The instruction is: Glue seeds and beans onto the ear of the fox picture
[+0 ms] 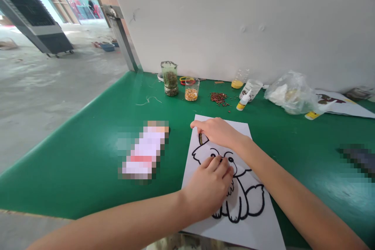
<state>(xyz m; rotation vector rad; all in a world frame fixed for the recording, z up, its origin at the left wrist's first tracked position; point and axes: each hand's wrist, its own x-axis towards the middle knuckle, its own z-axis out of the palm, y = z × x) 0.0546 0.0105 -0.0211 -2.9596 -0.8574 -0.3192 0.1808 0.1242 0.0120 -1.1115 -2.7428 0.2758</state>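
Note:
A sheet of white paper (202, 215) with a fox-like animal drawn in thick black outline (254, 201) lies in front of me. My left hand (208, 183) rests on the middle of the drawing, over the face and chest, its fingers curled together. Whatever is under those fingers is hidden. Near the top edge of the sheet, my right hand (218, 131) is bent over the drawn ear (202, 138), which has a yellow-brown strip along its inside. Its fingers are drawn together with the tips pointing left, and I cannot make out anything in them.
On the green tabletop (96, 164), a blurred phone (145, 152) lies left of the paper. Behind stand a jar of dark green bits (170, 80), a cup of corn kernels (191, 93), a reddish-brown seed pile (219, 98), a glue bottle (243, 102) and a plastic bag (291, 91).

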